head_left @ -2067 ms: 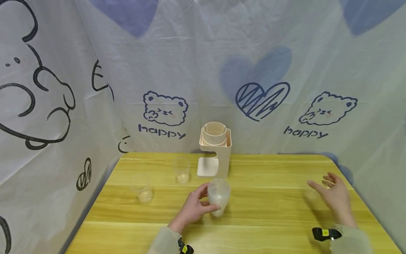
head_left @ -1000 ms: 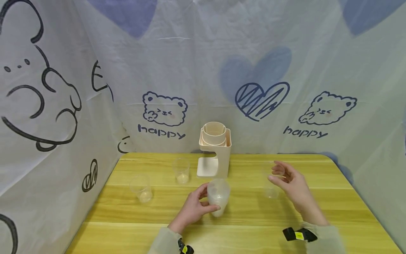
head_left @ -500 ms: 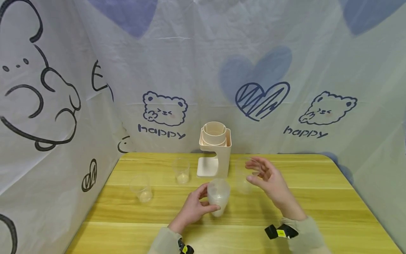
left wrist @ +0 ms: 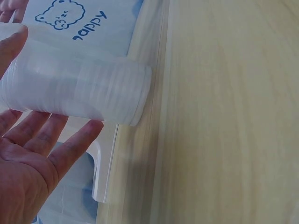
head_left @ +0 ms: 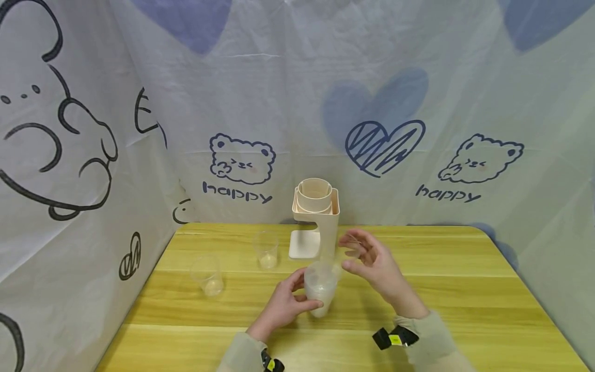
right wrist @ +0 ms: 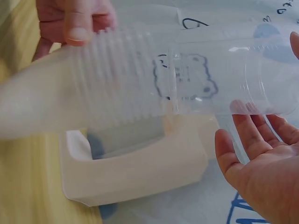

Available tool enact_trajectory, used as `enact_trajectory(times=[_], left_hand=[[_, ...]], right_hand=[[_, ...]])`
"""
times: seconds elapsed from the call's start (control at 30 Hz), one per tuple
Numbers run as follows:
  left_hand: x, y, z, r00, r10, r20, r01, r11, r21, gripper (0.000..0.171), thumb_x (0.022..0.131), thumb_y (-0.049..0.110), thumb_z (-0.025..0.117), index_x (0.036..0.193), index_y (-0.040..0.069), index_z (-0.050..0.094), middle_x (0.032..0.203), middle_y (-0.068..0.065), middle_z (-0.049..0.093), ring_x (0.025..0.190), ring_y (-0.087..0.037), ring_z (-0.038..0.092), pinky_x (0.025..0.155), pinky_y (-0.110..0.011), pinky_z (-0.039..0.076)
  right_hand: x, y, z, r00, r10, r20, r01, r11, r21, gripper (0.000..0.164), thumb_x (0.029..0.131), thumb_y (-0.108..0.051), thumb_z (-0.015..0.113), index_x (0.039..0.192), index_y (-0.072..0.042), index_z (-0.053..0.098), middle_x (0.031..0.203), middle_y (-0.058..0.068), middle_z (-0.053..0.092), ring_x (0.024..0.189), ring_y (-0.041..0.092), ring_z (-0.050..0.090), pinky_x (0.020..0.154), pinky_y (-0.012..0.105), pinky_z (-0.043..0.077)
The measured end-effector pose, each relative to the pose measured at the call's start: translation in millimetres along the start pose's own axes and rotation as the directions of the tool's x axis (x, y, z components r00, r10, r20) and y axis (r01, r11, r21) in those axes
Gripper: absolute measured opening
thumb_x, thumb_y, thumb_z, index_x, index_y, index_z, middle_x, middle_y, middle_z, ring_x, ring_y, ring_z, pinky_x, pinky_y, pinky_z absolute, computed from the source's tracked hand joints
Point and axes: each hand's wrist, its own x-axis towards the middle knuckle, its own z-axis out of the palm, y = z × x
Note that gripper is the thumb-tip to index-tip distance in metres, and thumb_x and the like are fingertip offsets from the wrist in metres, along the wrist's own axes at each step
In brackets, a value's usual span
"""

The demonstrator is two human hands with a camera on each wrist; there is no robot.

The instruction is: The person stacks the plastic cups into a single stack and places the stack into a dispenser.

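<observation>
My left hand (head_left: 283, 305) grips a stack of clear plastic cups (head_left: 321, 294) upright at the middle of the table, thumb on one side and fingers on the other. In the left wrist view the stack (left wrist: 84, 84) shows several nested rims and ridges. Just above its mouth, my right hand (head_left: 376, 271) holds a single clear plastic cup (right wrist: 219, 74) between thumb and fingers. That cup is faint in the head view. In the right wrist view its lower end meets the stack's mouth; how far it sits inside I cannot tell.
Behind the stack stands a cream cup holder (head_left: 329, 232) with a round tube on top. Two more clear cups, one nearer (head_left: 211, 281) and one farther back (head_left: 267, 253), stand upright to the left on the wooden table (head_left: 418, 330). A printed curtain (head_left: 288, 103) hangs behind.
My right hand has come from the table's right side to the middle, bringing a clear cup over the stack. The left hand and its stack have stayed in place.
</observation>
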Motion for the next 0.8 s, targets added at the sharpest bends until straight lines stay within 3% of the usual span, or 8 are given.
enact_trajectory(times=[0.13,0.3,0.4,0.8], left_hand=[[-0.6,2.9,0.9,1.0,-0.007,0.0,0.007,1.0,0.009,0.071,0.079,0.005,0.082,0.141,0.003,0.047,0.13,-0.018,0.059,0.116,-0.033,0.057,0.088,-0.038,0.056],[-4.9,22.8,1.3,1.0,-0.014,0.009,0.014,1.0,0.011,0.069,0.08,0.003,0.081,0.139,-0.001,0.047,0.128,-0.021,0.058,0.115,-0.037,0.056,0.089,-0.042,0.056],[-6.8,31.5,0.7,1.0,-0.01,0.014,0.01,1.0,0.006,0.067,0.08,0.003,0.081,0.137,-0.002,0.048,0.127,-0.022,0.059,0.115,-0.037,0.057,0.089,-0.042,0.056],[-1.6,1.9,-0.6,1.0,0.006,0.006,-0.006,1.0,-0.006,0.071,0.079,0.006,0.082,0.141,0.006,0.048,0.131,-0.016,0.058,0.117,-0.033,0.056,0.089,-0.039,0.056]], right_hand=[[2.0,3.7,5.8,1.0,0.01,0.018,-0.01,1.0,0.011,0.057,0.087,0.005,0.069,0.136,0.008,0.04,0.129,0.028,0.052,0.12,0.021,0.054,0.095,0.03,0.05],[3.8,5.0,9.8,0.999,0.011,0.035,-0.011,1.0,0.02,0.059,0.087,0.001,0.071,0.137,0.009,0.039,0.13,0.034,0.05,0.12,0.021,0.054,0.093,0.027,0.05],[4.6,5.1,11.4,0.999,0.017,0.039,-0.017,1.0,0.012,0.059,0.087,0.0,0.072,0.137,0.006,0.041,0.131,0.032,0.051,0.121,0.021,0.054,0.094,0.03,0.051],[4.1,11.7,16.4,0.997,0.059,0.058,-0.055,0.997,-0.06,0.058,0.087,0.0,0.072,0.138,0.002,0.044,0.13,0.022,0.055,0.122,0.033,0.052,0.1,0.036,0.047]])
